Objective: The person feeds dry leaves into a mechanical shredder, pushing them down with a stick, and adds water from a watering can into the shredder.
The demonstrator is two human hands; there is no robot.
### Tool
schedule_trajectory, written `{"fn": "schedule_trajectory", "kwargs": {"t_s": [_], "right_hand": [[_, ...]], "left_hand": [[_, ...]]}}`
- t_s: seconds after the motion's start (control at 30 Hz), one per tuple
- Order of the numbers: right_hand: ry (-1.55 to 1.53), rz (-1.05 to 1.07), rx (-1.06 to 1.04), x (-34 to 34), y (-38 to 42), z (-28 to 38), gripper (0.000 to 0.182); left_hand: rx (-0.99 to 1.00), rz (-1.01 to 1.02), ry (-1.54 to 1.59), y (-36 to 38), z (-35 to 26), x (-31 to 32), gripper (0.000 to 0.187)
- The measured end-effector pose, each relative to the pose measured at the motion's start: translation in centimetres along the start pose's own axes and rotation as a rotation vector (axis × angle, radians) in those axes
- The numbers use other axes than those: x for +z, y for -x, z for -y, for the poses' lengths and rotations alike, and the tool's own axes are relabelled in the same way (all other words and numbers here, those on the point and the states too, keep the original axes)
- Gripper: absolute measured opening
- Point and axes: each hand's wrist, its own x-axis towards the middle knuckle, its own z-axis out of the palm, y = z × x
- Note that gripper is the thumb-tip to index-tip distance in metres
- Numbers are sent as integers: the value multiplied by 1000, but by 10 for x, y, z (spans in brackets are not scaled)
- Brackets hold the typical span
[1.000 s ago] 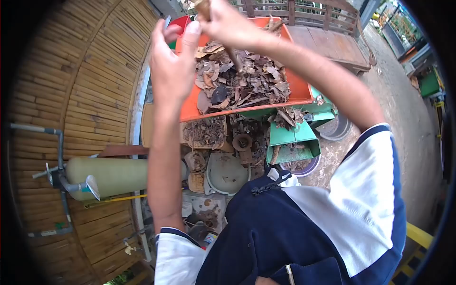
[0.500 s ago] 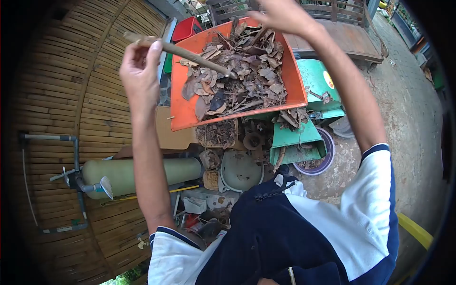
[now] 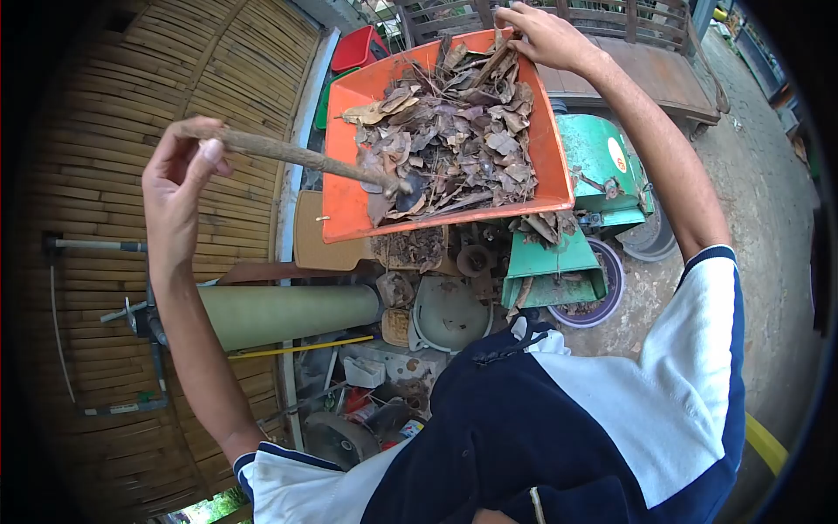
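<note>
My left hand (image 3: 188,170) is closed around one end of a wooden stick (image 3: 301,157). The stick's other end reaches over the near left part of an orange hopper tray (image 3: 339,196), at the leaves. A heap of dry brown leaves (image 3: 454,131) with twigs fills much of that tray. At its far right corner, my right hand (image 3: 550,39) has its fingers curled at the rim, against some upright leaves; what lies between the fingertips is hidden.
Below the tray stand a green machine (image 3: 594,144) with a green chute (image 3: 559,271) and a purple-rimmed tub (image 3: 615,284). A pale green tank (image 3: 292,310) lies by the bamboo wall (image 3: 96,175). Beyond are a wooden bench (image 3: 646,74) and a red bin (image 3: 353,48).
My left hand has moved left and down, drawing the stick's tip toward the tray's near left side. My right hand has come down to the far right corner. The view has shifted slightly.
</note>
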Motion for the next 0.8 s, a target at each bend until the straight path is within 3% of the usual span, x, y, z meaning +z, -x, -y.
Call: {"fn": "schedule_trajectory", "kwargs": {"t_s": [0.03, 0.1, 0.13, 0.17, 0.23, 0.33, 0.37, 0.43, 0.47, 0.53, 0.57, 0.63, 0.7, 0.73, 0.77, 0.8], "right_hand": [[-4, -5, 3, -10, -6, 6, 23], [9, 412, 224, -25, -16, 19, 23], [44, 465, 300, -20, -18, 19, 20], [40, 461, 304, -12, -18, 15, 20], [133, 400, 249, 2, -19, 8, 18], [202, 256, 135, 7, -11, 16, 17], [199, 258, 142, 4, -7, 19, 17], [-97, 327, 227, -25, -2, 32, 21], [-180, 479, 344, -57, -3, 50, 28], [-411, 334, 163, -69, 14, 49, 39], [-335, 172, 322, -108, 45, 57, 46], [-319, -51, 432, -143, 86, 60, 43], [-590, -78, 782, -201, 129, 71, 41], [-636, -215, 902, -200, 165, 65, 41], [-382, -308, 808, -202, 196, 62, 26], [-395, -402, 893, -207, 235, 64, 30]], "left_hand": [[0, 2, -7, -4, -6, 3, 18], [40, -140, 258, -13, -24, 21, 21], [26, -181, 328, -19, -35, 32, 22], [27, -177, 323, -26, -32, 31, 22], [88, 18, 751, -42, -22, 31, 25], [80, 3, 904, -76, -33, 38, 20], [111, 27, 963, -91, -37, 40, 20], [166, 55, 1050, -131, -43, 47, 24], [218, 84, 1139, -151, -46, 54, 30], [249, -112, 1012, -189, -37, 94, 39], [294, -97, 1000, -214, -23, 157, 40], [134, -128, 916, -210, 3, 230, 42], [-72, 16, 822, -189, 52, 284, 43], [-181, 78, 821, -179, 71, 292, 49], [-279, 105, 945, -177, 72, 285, 50], [-223, 183, 973, -182, 75, 272, 49]]}}
